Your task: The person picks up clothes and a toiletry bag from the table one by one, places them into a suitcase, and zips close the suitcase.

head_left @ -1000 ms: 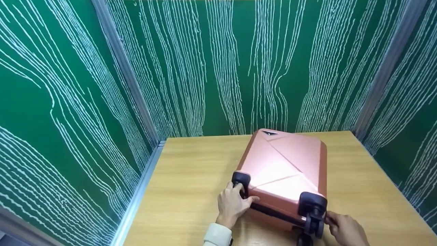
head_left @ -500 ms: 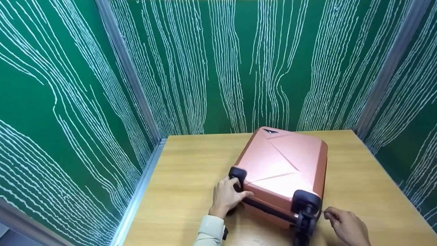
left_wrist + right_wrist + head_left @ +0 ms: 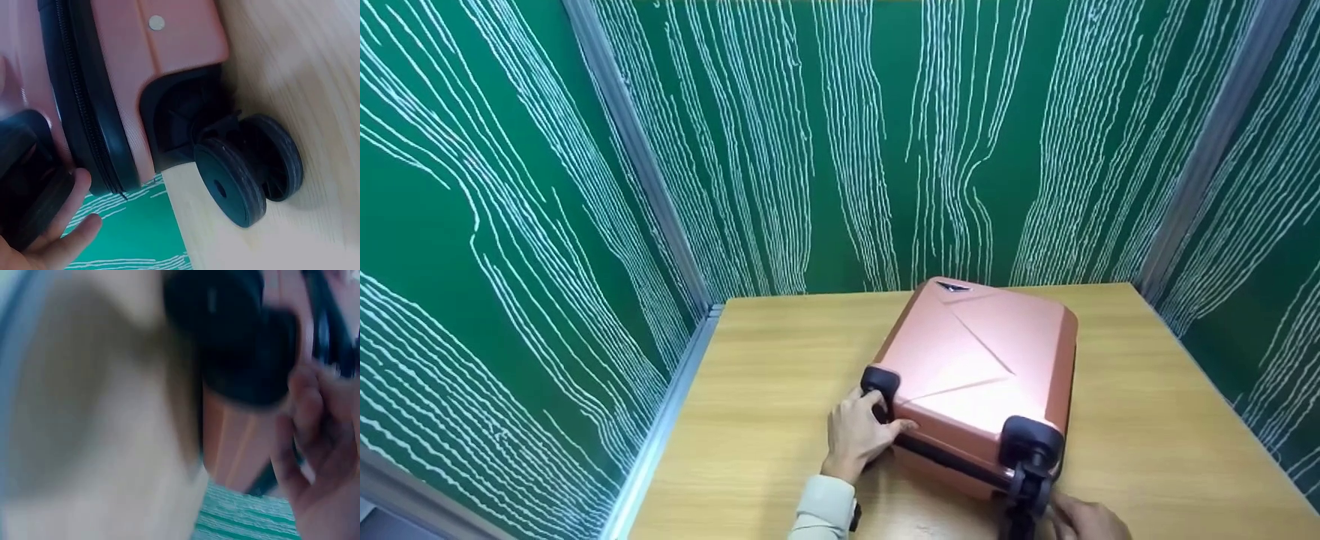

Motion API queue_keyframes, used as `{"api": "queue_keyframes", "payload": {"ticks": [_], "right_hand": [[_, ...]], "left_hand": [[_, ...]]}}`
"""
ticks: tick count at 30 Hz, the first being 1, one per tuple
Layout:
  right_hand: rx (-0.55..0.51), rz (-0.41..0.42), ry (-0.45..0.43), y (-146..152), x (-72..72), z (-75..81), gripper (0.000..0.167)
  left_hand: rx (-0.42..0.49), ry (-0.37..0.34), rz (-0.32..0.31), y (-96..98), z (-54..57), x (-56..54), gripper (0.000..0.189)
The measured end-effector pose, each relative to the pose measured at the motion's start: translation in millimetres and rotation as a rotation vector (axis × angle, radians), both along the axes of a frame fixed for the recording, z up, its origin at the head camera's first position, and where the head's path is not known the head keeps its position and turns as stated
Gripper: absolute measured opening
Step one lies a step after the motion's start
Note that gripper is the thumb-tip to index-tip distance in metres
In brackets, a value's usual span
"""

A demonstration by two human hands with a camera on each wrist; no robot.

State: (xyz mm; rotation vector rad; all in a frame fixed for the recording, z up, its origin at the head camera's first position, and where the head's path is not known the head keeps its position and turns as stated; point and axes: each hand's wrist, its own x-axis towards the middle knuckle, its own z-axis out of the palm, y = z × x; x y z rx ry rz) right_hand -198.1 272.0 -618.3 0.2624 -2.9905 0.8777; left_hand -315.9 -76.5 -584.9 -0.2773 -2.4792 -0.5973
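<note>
A pink hard-shell suitcase (image 3: 982,345) lies flat on the wooden table, its wheeled end towards me. My left hand (image 3: 855,431) grips the black upper wheel at its near left corner, with the thumb against the shell. In the left wrist view, a zipper (image 3: 81,95) runs between the shells, and a lower double wheel (image 3: 230,185) is near the tabletop. Low behind the near right wheel (image 3: 1030,487) is my right hand (image 3: 1087,519), partly hidden. In the blurred right wrist view its fingers (image 3: 306,399) are curled beside the zipper seam, seeming to pinch a small zipper pull.
The wooden table (image 3: 765,375) extends left and right of the suitcase. Green panels (image 3: 847,150) with white wavy lines stand behind and on both sides, joined by grey metal posts (image 3: 634,142).
The suitcase has shifted slightly left, with the left hand still on its wheel. My right hand moved from the right side towards me and leftward, behind the near right wheel.
</note>
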Motion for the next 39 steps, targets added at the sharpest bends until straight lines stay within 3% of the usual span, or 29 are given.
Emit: {"api": "queue_keyframes", "payload": {"ticks": [2,4,9,13,16,22,27,32,35,39], "right_hand": [[-0.014,-0.092,-0.034,-4,-2.0,-0.7,0.009],[-0.024,-0.180,-0.020,-3,-6.6,-1.8,0.018],[-0.084,-0.333,0.052,8,-27.8,-4.0,0.020],[-0.130,-0.403,0.056,19,-48.8,-3.1,0.021],[-0.156,-0.430,0.054,25,-64.2,-1.6,0.021],[-0.148,-0.397,0.080,32,-89.5,2.3,0.024],[-0.133,-0.347,0.101,31,-106.1,6.6,0.025],[-0.119,-0.325,0.090,29,-116.2,8.1,0.026],[-0.114,-0.318,0.068,25,-119.9,7.6,0.027],[-0.113,-0.310,0.042,21,-122.9,6.7,0.030]], "left_hand": [[0.008,-0.009,0.027,5.9,1.5,2.0,0.064],[0.015,-0.021,0.067,15.4,2.1,6.0,0.065],[0.037,-0.034,0.176,46.3,1.2,23.7,0.063],[0.010,0.043,0.221,62.4,-1.8,40.5,0.049],[-0.013,0.118,0.213,67.6,-4.1,53.3,0.039],[-0.023,0.157,0.121,71.3,-4.8,78.5,0.048],[-0.074,0.062,-0.030,56.9,2.2,87.6,0.064],[-0.297,-0.087,-0.215,24.5,21.4,77.8,0.087],[-0.433,-0.090,-0.287,7.8,34.6,69.5,0.090],[-0.528,-0.054,-0.334,-7.4,46.8,57.7,0.081]]}}
